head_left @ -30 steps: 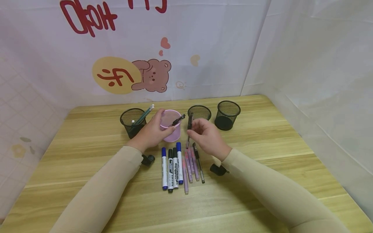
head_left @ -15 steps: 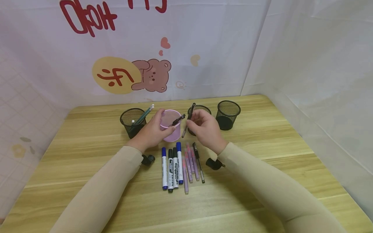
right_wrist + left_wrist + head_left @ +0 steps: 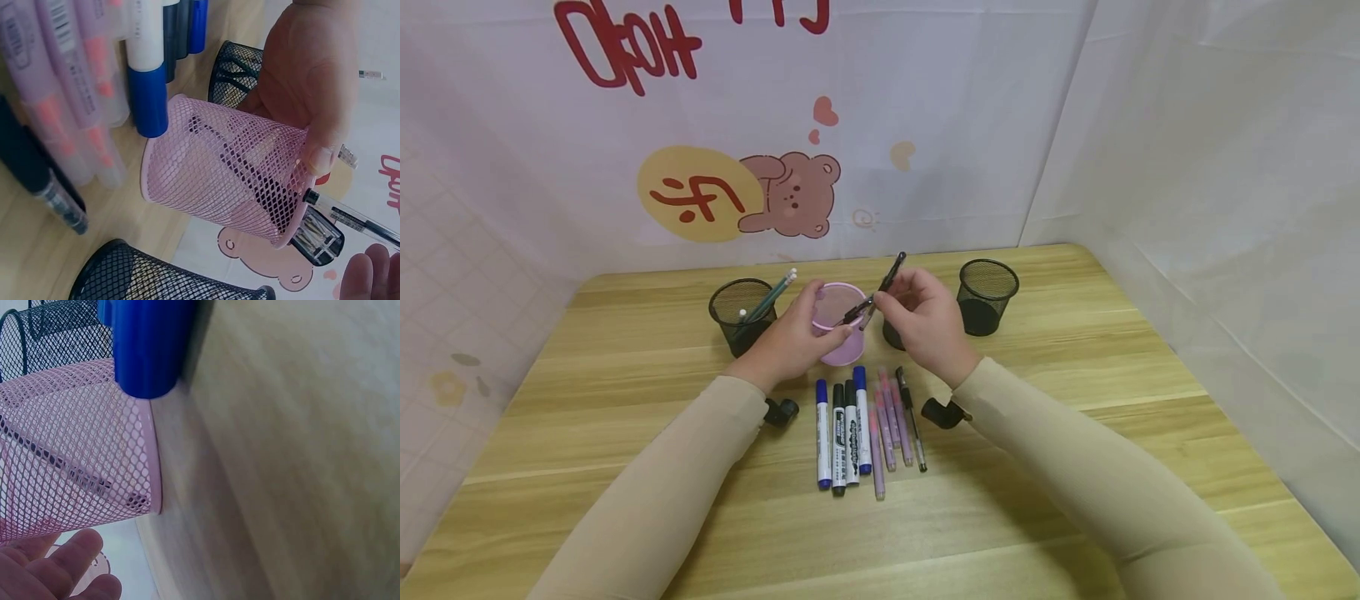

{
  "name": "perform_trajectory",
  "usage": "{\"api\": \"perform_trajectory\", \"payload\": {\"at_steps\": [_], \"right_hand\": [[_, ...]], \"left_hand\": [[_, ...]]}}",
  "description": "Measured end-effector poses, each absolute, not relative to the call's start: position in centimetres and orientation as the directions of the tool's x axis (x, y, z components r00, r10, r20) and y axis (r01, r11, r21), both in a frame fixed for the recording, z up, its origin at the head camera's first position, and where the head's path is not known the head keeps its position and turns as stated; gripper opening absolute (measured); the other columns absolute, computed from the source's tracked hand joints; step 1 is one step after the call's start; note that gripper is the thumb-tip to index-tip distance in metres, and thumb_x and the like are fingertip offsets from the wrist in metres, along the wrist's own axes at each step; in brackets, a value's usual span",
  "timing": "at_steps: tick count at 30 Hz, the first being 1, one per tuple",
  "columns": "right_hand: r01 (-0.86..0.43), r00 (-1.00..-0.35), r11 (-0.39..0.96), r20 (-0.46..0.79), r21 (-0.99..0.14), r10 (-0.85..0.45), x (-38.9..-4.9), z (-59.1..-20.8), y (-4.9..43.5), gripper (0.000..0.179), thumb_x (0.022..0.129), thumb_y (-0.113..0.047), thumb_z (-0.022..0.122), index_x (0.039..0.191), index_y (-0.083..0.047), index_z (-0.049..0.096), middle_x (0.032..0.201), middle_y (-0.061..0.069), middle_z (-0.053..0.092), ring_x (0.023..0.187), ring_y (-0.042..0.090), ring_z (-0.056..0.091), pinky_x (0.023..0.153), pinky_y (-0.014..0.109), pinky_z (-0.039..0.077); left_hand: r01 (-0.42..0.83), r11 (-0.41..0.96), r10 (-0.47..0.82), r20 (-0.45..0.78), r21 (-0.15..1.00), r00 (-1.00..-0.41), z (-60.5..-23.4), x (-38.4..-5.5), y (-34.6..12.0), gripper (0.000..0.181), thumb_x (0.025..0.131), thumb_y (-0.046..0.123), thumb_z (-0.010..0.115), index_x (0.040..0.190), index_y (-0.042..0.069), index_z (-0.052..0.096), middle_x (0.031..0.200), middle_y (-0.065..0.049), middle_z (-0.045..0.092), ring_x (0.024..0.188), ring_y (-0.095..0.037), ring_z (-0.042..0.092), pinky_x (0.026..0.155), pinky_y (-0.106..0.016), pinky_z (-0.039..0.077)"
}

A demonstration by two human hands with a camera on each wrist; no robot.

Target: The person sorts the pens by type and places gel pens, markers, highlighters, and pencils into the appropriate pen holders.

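My left hand [image 3: 786, 342] holds the pink mesh pen cup [image 3: 844, 352] near its rim, thumb along the front. One black gel pen [image 3: 856, 312] leans inside that cup, its cap above the rim; its dark length shows through the mesh in both wrist views. Between thumb and fingers, my right hand [image 3: 931, 321] pinches a second black gel pen [image 3: 892, 272], slanted with its clear barrel down to the left. In the right wrist view, the end of this clear-barrelled pen [image 3: 353, 217] reaches the cup's rim, beside the fingertips [image 3: 369, 278].
A black mesh cup [image 3: 730, 333] with green pencils [image 3: 771, 293] stands left; another [image 3: 893, 338] is partly behind my right hand, a third [image 3: 981, 317] farther right. In front lie whiteboard markers [image 3: 839, 442], pink-purple pens [image 3: 880, 454] and a black gel pen [image 3: 912, 421].
My right hand has raised the pinched gel pen and carried it left and away from me, from above the lying pens to the pink cup's rim. The left hand keeps its place.
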State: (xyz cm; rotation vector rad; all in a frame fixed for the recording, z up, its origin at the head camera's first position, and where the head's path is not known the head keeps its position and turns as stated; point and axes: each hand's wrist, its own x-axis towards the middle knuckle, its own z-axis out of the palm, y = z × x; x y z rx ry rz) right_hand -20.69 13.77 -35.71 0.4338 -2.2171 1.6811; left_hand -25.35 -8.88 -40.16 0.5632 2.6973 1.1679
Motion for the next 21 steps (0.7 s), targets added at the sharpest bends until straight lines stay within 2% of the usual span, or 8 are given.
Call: {"api": "perform_trajectory", "payload": {"at_steps": [7, 15, 21], "right_hand": [[-0.453, -0.888, 0.215, 0.46, -0.865, -0.018, -20.84, -35.41, 13.4, 0.011, 0.096, -0.003, 0.072, 0.104, 0.001, 0.067, 0.095, 0.016, 0.071, 0.081, 0.012, 0.066, 0.073, 0.021, 0.053], [-0.463, -0.883, 0.218, 0.469, -0.859, -0.026, -21.29, -35.66, 12.98, 0.011, 0.097, -0.003, 0.072, 0.105, 0.001, 0.066, 0.096, 0.018, 0.071, 0.081, 0.011, 0.065, 0.074, 0.022, 0.053], [-0.445, -0.893, 0.267, 0.447, -0.855, -0.056, -21.24, -35.97, 12.89, 0.01, 0.098, -0.008, 0.073, 0.102, -0.002, 0.066, 0.097, 0.013, 0.07, 0.08, 0.011, 0.064, 0.074, 0.022, 0.053]], "left_hand": [[0.283, 0.616, 0.399, 0.019, 0.735, -0.917, -40.2, -25.37, -8.83, 0.101, 0.096, 0.061, 0.066, 0.168, 0.014, 0.012, 0.168, -0.017, 0.034, 0.14, -0.039, 0.054, 0.117, -0.06, 0.044], [0.273, 0.618, 0.395, 0.009, 0.737, -0.919, -40.1, -25.34, -8.77, 0.099, 0.097, 0.059, 0.067, 0.168, 0.016, 0.012, 0.169, -0.017, 0.032, 0.137, -0.04, 0.056, 0.117, -0.06, 0.044], [0.273, 0.621, 0.392, 0.01, 0.734, -0.92, -40.12, -25.37, -8.77, 0.099, 0.097, 0.058, 0.067, 0.167, 0.016, 0.013, 0.169, -0.017, 0.032, 0.138, -0.039, 0.056, 0.117, -0.06, 0.044]]}}
